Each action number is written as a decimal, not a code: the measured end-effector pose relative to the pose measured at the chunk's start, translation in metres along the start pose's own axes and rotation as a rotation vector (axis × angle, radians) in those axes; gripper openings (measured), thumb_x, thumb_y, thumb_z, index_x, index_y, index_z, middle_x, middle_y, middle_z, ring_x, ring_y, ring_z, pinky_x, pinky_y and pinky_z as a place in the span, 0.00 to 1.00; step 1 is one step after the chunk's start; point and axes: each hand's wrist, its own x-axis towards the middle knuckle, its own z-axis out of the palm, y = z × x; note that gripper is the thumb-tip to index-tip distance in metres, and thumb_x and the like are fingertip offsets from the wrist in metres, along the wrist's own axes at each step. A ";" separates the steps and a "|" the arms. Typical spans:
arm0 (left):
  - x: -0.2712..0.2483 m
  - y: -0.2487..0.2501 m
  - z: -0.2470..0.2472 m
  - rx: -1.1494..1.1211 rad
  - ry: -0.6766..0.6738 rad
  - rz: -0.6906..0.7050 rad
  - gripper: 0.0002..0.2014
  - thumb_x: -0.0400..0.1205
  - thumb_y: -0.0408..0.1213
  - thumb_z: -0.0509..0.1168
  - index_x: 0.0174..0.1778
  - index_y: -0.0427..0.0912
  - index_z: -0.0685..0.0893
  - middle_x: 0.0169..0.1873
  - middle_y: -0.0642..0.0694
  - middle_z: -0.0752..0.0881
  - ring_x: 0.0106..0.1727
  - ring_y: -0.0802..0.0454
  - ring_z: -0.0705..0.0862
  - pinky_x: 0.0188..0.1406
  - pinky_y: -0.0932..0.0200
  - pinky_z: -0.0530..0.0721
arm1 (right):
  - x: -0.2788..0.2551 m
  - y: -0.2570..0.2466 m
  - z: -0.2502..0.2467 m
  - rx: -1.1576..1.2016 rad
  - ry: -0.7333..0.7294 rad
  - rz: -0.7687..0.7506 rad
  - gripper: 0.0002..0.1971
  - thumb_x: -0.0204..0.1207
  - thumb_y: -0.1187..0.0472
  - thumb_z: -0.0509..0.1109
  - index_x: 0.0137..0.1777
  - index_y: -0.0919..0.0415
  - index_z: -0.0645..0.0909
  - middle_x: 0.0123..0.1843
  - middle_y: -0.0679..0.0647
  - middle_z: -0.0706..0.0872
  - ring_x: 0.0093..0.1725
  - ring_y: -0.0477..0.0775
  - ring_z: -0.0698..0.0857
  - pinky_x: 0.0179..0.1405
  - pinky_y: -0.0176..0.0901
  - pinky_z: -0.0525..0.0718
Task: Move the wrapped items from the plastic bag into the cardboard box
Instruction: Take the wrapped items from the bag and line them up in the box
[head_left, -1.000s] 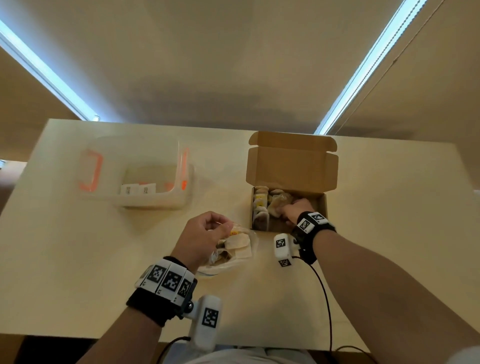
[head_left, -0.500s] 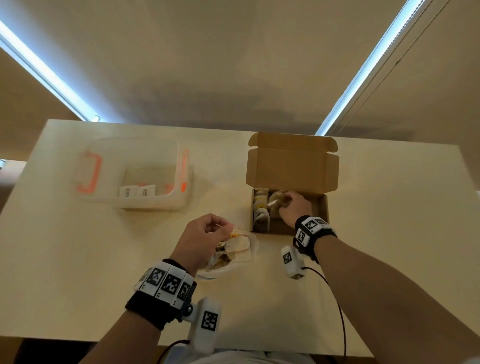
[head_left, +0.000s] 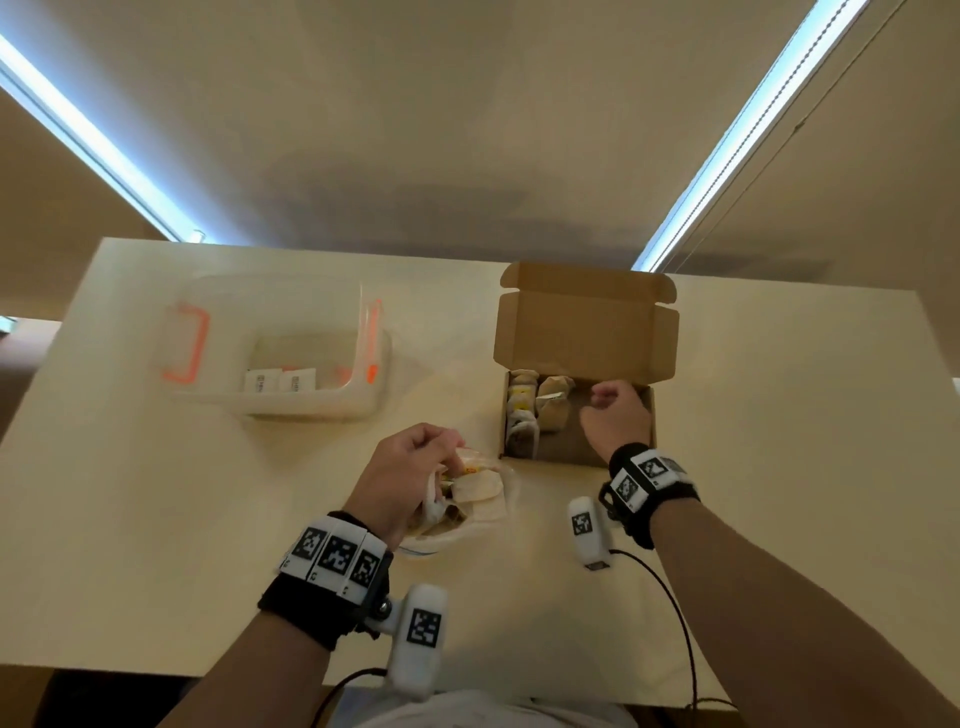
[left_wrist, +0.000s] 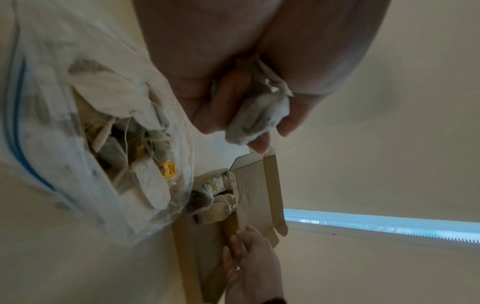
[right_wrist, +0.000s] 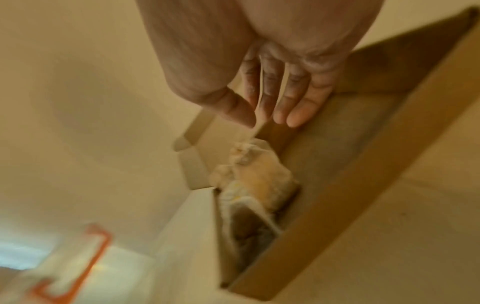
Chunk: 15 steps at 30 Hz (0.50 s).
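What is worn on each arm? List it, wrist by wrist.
Both forearms are bare, with no sleeves. The left wrist carries a black band topped by white blocks printed with black square codes, plus a white camera pod with its own code and a black cable. The right wrist has the same: black band, coded white blocks, white pod, black cable.

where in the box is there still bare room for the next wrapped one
The cardboard box is crowded along its left side, where wrapped items stand in rows. The floor right of them is bare up to the right wall, under the right hand. The left hand grips the next item by the plastic bag.
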 end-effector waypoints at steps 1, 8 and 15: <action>-0.002 0.002 -0.001 -0.078 -0.021 -0.035 0.11 0.87 0.38 0.63 0.45 0.35 0.85 0.31 0.46 0.83 0.23 0.55 0.74 0.23 0.61 0.73 | -0.014 -0.005 -0.003 0.028 0.002 -0.071 0.14 0.75 0.67 0.72 0.59 0.58 0.81 0.52 0.49 0.85 0.55 0.52 0.84 0.55 0.42 0.80; -0.012 0.013 -0.007 -0.524 -0.162 -0.176 0.14 0.86 0.45 0.61 0.49 0.37 0.84 0.34 0.43 0.82 0.27 0.50 0.78 0.28 0.57 0.78 | -0.132 -0.044 0.006 0.332 -0.862 -0.186 0.38 0.62 0.44 0.83 0.71 0.48 0.74 0.68 0.47 0.83 0.66 0.47 0.84 0.67 0.53 0.84; -0.025 0.027 -0.006 -0.478 -0.181 -0.055 0.12 0.86 0.43 0.62 0.50 0.37 0.81 0.35 0.43 0.82 0.29 0.49 0.81 0.31 0.56 0.78 | -0.164 -0.059 0.017 0.236 -0.342 -0.509 0.25 0.67 0.56 0.84 0.60 0.48 0.77 0.47 0.42 0.85 0.44 0.38 0.85 0.42 0.29 0.84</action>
